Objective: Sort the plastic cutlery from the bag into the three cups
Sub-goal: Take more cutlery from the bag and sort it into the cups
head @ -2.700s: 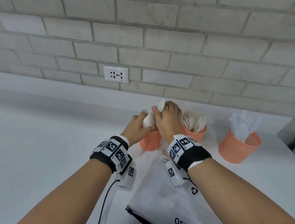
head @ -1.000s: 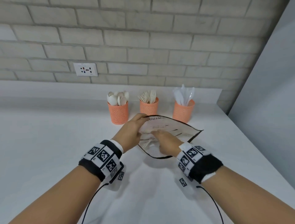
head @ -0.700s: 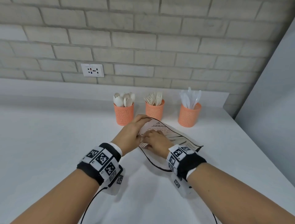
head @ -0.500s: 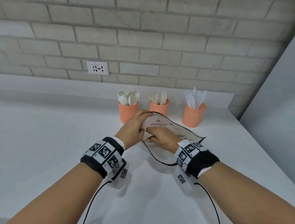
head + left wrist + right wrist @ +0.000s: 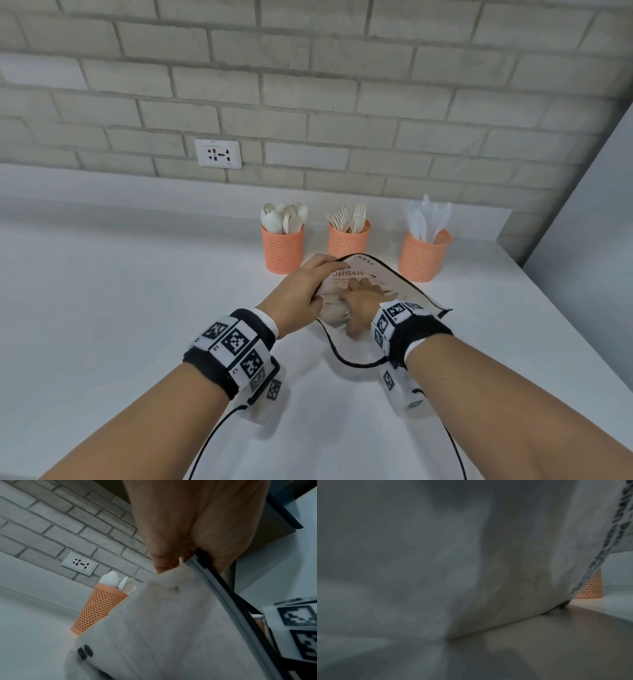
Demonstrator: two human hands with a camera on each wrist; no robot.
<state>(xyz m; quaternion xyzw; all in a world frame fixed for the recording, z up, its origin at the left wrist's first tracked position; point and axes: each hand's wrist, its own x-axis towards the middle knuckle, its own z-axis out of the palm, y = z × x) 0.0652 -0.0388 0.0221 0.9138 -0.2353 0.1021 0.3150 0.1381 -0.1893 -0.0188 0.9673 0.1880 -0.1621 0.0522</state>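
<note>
Fingers pinch bag over white counter.

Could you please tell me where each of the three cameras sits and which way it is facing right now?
Head: above, looking forward and down at the bag, three cups and brick wall; both forearms, left hand and right hand show.
Left wrist: low, looking along the fingers pinching the bag's rim, toward the spoon cup.
Right wrist: inside the bag's mouth, facing its film; no hand visible.
Head and left wrist share the spoon cup and socket.

White counter: three orange mesh cups in a row near wall; bag before them.
</note>
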